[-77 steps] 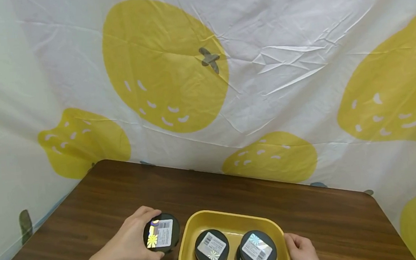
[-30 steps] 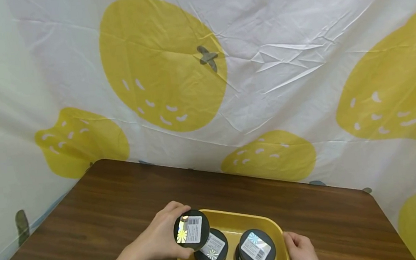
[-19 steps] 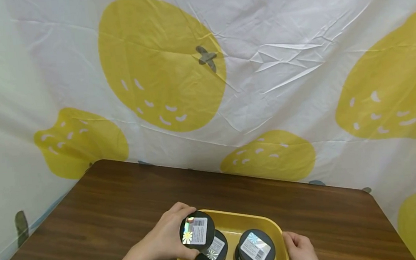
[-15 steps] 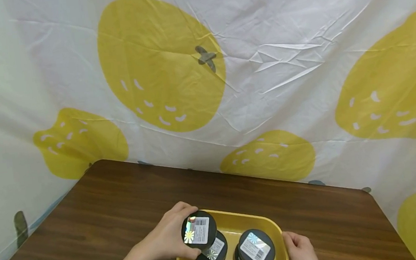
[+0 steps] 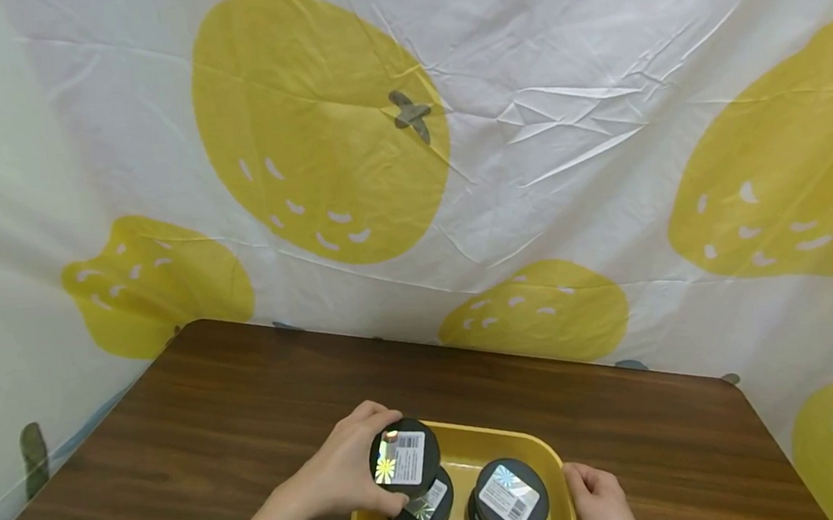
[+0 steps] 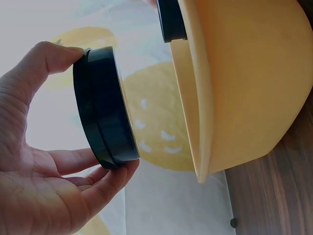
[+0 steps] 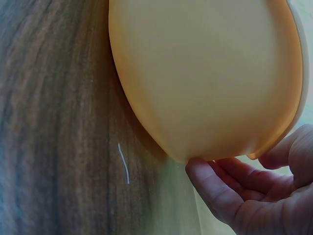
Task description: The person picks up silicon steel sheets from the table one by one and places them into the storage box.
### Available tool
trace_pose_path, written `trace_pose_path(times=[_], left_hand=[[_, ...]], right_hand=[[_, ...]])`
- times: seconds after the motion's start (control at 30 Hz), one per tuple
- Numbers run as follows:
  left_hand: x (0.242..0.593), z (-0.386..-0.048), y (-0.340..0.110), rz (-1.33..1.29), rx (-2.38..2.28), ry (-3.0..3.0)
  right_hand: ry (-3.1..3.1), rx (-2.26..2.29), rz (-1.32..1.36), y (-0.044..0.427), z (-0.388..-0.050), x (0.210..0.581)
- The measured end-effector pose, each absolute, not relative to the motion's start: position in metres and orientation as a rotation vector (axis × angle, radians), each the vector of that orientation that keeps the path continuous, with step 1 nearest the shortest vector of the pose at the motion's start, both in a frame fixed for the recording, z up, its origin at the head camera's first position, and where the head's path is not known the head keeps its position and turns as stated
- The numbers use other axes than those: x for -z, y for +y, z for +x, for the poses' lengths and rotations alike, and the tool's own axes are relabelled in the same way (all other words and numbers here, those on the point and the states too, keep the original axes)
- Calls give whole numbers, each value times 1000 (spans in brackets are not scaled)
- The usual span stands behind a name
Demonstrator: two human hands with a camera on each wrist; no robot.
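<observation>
My left hand (image 5: 346, 472) holds a round, flat black jar (image 5: 404, 458) with a white label and a shiny sticker facing up. In the left wrist view the thumb is on one edge of this jar (image 6: 105, 107) and the fingers curl against the opposite edge. It hangs above a similar black jar (image 5: 434, 505) in the yellow bin (image 5: 479, 436), partly covering it. Farther right in the bin stands another labelled black jar (image 5: 513, 498), with a dark rim showing beneath. My right hand (image 5: 604, 503) grips the bin's right end, thumb at the rim, fingers against the wall (image 7: 205, 73).
The bin stands on a dark brown wooden table (image 5: 249, 402). Behind the table hangs a white cloth (image 5: 573, 169) printed with yellow fruit. A thin white mark (image 7: 123, 164) lies on the wood beside the bin.
My left hand has carried the jar rightward from the table left of the bin to over the bin's left jar. The right hand stays at the bin's end.
</observation>
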State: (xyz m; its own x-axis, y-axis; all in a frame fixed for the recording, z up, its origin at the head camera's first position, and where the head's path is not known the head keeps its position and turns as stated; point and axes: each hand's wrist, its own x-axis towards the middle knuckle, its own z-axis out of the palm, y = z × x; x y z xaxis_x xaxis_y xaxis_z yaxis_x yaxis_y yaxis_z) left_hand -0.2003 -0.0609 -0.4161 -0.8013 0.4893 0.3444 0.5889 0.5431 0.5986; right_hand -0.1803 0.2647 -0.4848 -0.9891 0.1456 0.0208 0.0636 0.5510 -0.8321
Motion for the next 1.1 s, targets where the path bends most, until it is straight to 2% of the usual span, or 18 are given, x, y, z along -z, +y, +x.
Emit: trace_pose_path(times=[1.1], left_hand=[[437,-204,-45,-971,1148,-2721]], right_hand=[[-2694,-1416,-161,264,-180,484]])
